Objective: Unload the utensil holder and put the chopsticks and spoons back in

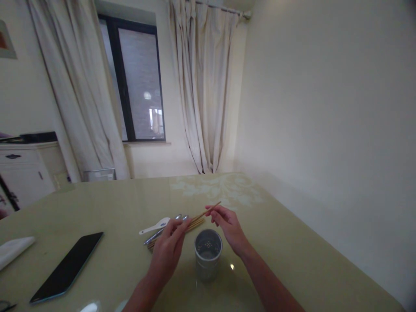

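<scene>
Fingers point(212, 211) of both hands pinch a slim wooden chopstick point(204, 213) above a round metal cup point(208, 253).

Two hands are counted — a left hand point(167, 251) and a right hand point(229, 227). One metal cup point(208, 255), one white spoon point(155, 225), one phone point(68, 266) — chopsticks point(195, 223) bundled, number unclear.
</scene>
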`<state>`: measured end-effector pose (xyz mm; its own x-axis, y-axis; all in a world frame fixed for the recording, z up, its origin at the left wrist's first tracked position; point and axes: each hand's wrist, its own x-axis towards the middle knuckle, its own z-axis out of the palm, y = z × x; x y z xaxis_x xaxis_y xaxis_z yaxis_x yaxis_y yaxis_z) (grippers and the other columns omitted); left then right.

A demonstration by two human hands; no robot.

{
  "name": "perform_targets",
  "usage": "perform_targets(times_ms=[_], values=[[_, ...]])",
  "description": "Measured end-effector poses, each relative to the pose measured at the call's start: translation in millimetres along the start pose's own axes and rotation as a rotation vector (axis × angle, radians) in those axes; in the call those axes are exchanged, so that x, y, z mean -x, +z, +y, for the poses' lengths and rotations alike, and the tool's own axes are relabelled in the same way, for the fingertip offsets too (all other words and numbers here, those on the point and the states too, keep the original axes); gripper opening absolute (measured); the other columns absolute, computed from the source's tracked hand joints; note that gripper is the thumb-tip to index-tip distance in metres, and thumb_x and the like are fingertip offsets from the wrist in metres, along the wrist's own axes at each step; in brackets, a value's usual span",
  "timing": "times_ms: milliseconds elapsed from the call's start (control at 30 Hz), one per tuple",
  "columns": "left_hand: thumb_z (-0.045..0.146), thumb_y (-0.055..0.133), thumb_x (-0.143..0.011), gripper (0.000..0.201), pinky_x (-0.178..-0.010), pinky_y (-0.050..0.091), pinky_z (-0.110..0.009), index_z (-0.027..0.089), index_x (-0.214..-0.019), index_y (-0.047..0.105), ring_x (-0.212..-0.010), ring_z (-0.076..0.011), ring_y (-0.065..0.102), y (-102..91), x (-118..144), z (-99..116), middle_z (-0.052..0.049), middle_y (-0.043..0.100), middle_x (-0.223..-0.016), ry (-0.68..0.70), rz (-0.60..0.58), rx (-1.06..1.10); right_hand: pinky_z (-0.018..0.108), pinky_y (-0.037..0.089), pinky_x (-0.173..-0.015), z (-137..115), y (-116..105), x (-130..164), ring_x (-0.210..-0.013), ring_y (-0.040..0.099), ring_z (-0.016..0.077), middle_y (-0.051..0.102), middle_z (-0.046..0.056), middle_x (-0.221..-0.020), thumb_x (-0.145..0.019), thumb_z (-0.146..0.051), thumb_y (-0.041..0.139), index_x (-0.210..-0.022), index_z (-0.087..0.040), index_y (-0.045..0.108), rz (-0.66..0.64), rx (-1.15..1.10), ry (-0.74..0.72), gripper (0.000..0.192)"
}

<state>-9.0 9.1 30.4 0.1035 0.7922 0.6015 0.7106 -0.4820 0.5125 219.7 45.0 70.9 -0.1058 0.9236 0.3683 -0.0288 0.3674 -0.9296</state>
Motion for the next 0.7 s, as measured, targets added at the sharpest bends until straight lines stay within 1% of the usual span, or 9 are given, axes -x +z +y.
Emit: perform_targets(times_ms=[133, 200, 333, 367, 400, 467, 533, 600, 700], values=[[0.04, 0.04, -0.108, 0.043, -0.093, 0.057, -0.03, 0.029, -0.136, 0.072, -0.103, -0.0215, 0.07, -8.9, -6.4, 24.4, -0.009, 0.071, -0.115, 0.054, 0.026, 0.08, 0.03, 0.05, -0.065, -29.1, 9.0, 0.5, -0.068, 0.061, 0.0175, 0.071, 0.003, -0.075, -0.091, -0.053, 0.074, -0.099, -0.021, 0.082, 0.001, -0.121, -0.123, 0.034], [0.042, 0.041, -0.108, 0.043, -0.092, 0.057, -0.03, 0.028, -0.134, 0.072, -0.102, -0.0213, 0.07, -17.8, -17.7, 31.4, -0.008, 0.072, -0.113, 0.039, 0.02, 0.13, 0.029, 0.052, -0.066, -48.2, 8.9, -6.4, -0.072, 0.065, 0.018, 0.072, 0.004, -0.078, -0.092, -0.052, 0.074, -0.095, -0.02, 0.08, 0.027, -0.133, -0.204, 0.033], [0.042, 0.038, -0.106, 0.044, -0.086, 0.057, -0.032, 0.022, -0.123, 0.073, -0.09, -0.0205, 0.071, -37.0, -51.4, 25.0, -0.007, 0.076, -0.1, -0.07, 0.033, 0.147, 0.029, 0.057, -0.067, -94.7, -8.5, -30.1, -0.073, 0.07, 0.0176, 0.076, 0.005, -0.084, -0.092, -0.054, 0.076, -0.094, -0.02, 0.074, 0.168, -0.128, -0.331, 0.034], [0.04, 0.04, -0.104, 0.041, -0.085, 0.056, -0.032, 0.021, -0.119, 0.073, -0.088, -0.0204, 0.071, -39.6, -59.1, 20.1, -0.006, 0.076, -0.098, -0.103, -0.003, 0.112, 0.029, 0.058, -0.067, -104.7, -15.2, -35.6, -0.072, 0.07, 0.0174, 0.076, 0.004, -0.082, -0.09, -0.054, 0.078, -0.092, -0.02, 0.074, 0.167, -0.099, -0.333, 0.034], [0.037, 0.042, -0.103, 0.038, -0.084, 0.055, -0.031, 0.021, -0.114, 0.074, -0.088, -0.0205, 0.071, -40.4, -65.4, 14.7, -0.006, 0.077, -0.098, -0.127, -0.079, 0.06, 0.028, 0.058, -0.066, -112.9, -21.8, -40.1, -0.071, 0.07, 0.0169, 0.076, 0.004, -0.081, -0.089, -0.053, 0.079, -0.091, -0.02, 0.074, 0.147, -0.064, -0.327, 0.034], [0.031, 0.048, -0.099, 0.029, -0.084, 0.052, -0.03, 0.022, -0.105, 0.075, -0.091, -0.0206, 0.071, -36.5, -73.3, 4.3, -0.006, 0.079, -0.099, -0.137, -0.323, -0.092, 0.027, 0.058, -0.063, -122.5, -32.4, -45.3, -0.066, 0.07, 0.0157, 0.075, 0.003, -0.076, -0.088, -0.052, 0.08, -0.089, -0.019, 0.073, 0.11, -0.013, -0.315, 0.034], [0.023, 0.054, -0.095, 0.021, -0.083, 0.049, -0.029, 0.023, -0.098, 0.075, -0.095, -0.0212, 0.071, -26.5, -75.7, -3.6, -0.005, 0.079, -0.1, -0.132, -0.539, -0.235, 0.026, 0.057, -0.06, -123.8, -37.5, -46.2, -0.064, 0.071, 0.0153, 0.075, 0.002, -0.073, -0.087, -0.052, 0.081, -0.087, -0.019, 0.07, 0.026, 0.038, -0.271, 0.035], [0.018, 0.059, -0.089, 0.017, -0.081, 0.048, -0.029, 0.023, -0.093, 0.074, -0.097, -0.0232, 0.071, -14.3, -75.2, -8.3, -0.006, 0.079, -0.1, -0.147, -0.632, -0.324, 0.024, 0.056, -0.057, -119.5, -37.1, -45.2, -0.063, 0.072, 0.0157, 0.075, 0.001, -0.07, -0.087, -0.05, 0.08, -0.088, -0.019, 0.067, -0.097, 0.101, -0.191, 0.034], [0.015, 0.062, -0.083, 0.015, -0.079, 0.047, -0.031, 0.023, -0.09, 0.073, -0.099, -0.026, 0.071, -0.6, -74.7, -12.1, -0.007, 0.078, -0.101, -0.176, -0.655, -0.367, 0.024, 0.056, -0.055, -108.5, -30.6, -45.5, -0.063, 0.075, 0.017, 0.077, 0.002, -0.07, -0.089, -0.047, 0.076, -0.089, -0.019, 0.065, -0.239, 0.186, -0.053, 0.03]])
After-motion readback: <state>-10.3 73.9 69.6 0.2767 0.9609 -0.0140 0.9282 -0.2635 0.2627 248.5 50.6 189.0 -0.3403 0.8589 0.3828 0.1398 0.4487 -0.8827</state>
